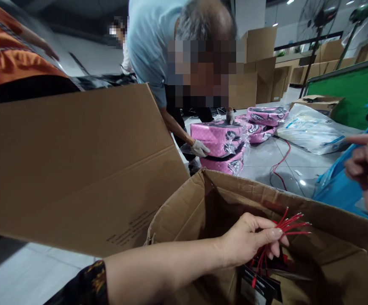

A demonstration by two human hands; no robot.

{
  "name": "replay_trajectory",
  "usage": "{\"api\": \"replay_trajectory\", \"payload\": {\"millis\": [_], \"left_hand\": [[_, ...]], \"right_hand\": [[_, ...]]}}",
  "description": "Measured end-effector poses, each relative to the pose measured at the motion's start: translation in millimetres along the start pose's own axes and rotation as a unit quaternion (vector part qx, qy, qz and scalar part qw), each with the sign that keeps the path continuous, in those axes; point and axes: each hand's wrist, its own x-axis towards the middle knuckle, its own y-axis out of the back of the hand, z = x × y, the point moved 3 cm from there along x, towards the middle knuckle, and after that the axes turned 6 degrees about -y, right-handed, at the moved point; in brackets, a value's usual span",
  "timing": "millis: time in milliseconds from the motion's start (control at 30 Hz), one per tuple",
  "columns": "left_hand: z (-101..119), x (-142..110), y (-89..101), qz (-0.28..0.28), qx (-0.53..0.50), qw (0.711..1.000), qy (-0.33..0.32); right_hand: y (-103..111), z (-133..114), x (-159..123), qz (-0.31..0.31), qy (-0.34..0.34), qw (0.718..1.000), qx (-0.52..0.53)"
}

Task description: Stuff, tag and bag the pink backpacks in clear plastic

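Bundle of red cords [293, 225], thin ends fanned out, black tags [256, 284] dangling beneath, held inside the open carton [330, 216] near its middle.

Showing bright red, near and right of centre: a bundle of thin red cords [293, 224]. Spreading plain brown, near: a corrugated cardboard box [177, 224]. Showing pink with dark swirls, far: plastic-wrapped padded rolls [217, 137]. Showing black with orange-gold flowers, near left: a patterned cloth sleeve [91, 281]. Shining blue, right: a crumpled plastic sheet [338, 186]. Glowing green, far right: a flat rectangular board [352, 91].
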Motion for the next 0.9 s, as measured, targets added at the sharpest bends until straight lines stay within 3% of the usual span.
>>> {"api": "replay_trajectory", "payload": {"millis": [67,133,200,333,500,600,667,700,800,833,900], "left_hand": [[1,-1,-1.5,0.009,-0.003,1.0,0.001],[0,-2,-1.5,0.012,-0.003,1.0,0.0],[-2,-4,-0.2,0.008,0.002,1.0,0.002],[-6,-7,3.5,0.005,-0.008,1.0,0.016],[-6,-10,2.9,-0.002,0.001,1.0,0.013],[-5,-11,1.1,-0.016,0.011,1.0,0.005],[-5,-11,1.0,-0.01,0.0,1.0,-0.006],[-5,-12,1.3,-0.005,-0.006,1.0,-0.014],[-4,-13,3.0,0.0,-0.004,1.0,-0.02],[-3,-14,3.6,0.001,0.001,1.0,-0.018],[0,-16,4.5,0.01,0.006,1.0,-0.013]], "right_hand": [[-27,-11,-7,-0.114,-0.034,0.993,0.019],[-55,-19,-23,-0.32,-0.05,0.946,-0.012],[-68,-24,-32,-0.418,-0.037,0.907,-0.04],[-67,-27,-25,-0.341,0.017,0.936,-0.08],[-82,-26,-42,-0.486,-0.029,0.871,-0.058],[-79,-34,-33,-0.393,0.023,0.916,-0.073],[-77,-38,-31,-0.373,0.035,0.924,-0.072],[-79,-38,-34,-0.407,0.017,0.911,-0.066],[-86,-35,-50,-0.549,-0.062,0.832,-0.047],[-86,-34,-52,-0.554,-0.063,0.829,-0.047],[-82,-35,-48,-0.474,-0.022,0.878,-0.056]]}}
